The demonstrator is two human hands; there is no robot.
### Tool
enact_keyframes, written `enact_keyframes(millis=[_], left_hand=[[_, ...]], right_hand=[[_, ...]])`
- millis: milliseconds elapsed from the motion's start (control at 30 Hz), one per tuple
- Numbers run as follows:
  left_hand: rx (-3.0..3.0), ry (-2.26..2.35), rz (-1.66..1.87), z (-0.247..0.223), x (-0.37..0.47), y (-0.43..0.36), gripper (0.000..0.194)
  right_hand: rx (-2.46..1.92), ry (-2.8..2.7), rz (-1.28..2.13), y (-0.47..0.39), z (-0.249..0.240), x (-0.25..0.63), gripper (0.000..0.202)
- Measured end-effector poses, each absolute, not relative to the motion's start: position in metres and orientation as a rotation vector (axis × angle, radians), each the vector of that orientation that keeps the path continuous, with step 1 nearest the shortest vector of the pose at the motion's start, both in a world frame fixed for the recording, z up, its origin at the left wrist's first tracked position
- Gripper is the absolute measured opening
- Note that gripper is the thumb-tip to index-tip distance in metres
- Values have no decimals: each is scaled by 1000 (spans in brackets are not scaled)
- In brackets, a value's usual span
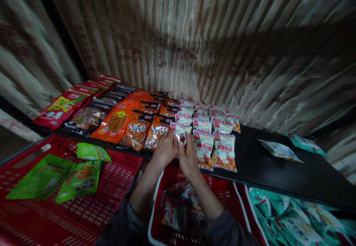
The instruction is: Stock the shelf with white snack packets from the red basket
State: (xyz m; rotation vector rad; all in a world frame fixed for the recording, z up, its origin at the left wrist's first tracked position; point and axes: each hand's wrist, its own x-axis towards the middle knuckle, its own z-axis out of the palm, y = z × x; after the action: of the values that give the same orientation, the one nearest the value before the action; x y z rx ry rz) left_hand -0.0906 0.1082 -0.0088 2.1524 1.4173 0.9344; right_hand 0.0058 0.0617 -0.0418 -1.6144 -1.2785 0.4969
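Observation:
Both of my hands are on a small white snack packet (180, 128) with a blue-and-red striped top edge, at the front left of the rows of the same kind. My left hand (164, 151) grips its left side, and my right hand (189, 157) its right side, thumbs close together. The packet's lower part is hidden behind my fingers. Just right of it lie matching snack packets (204, 148) in short rows on the black shelf (253, 157). Against my left hand's side are orange snack bags (136, 131) with dark tops.
Further left lie orange stick-snack bags (116, 118), dark bags (89, 114) and red bags (62, 107). Below stand a red basket (151, 216) with packets, a red crate (111, 186) with green bags (80, 179), and teal packets (294, 223). Corrugated sheeting (178, 42) backs the shelf.

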Motion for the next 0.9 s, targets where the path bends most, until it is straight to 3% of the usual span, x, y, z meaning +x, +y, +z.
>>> enact_keyframes(millis=[167, 900], left_hand=[[2154, 1375, 818, -14, -88, 110, 50], [2163, 1333, 757, -23, -91, 114, 56]], right_hand=[[-1613, -1274, 517, 75, -36, 9, 68], [-1643, -1208, 542, 88, -39, 7, 65]])
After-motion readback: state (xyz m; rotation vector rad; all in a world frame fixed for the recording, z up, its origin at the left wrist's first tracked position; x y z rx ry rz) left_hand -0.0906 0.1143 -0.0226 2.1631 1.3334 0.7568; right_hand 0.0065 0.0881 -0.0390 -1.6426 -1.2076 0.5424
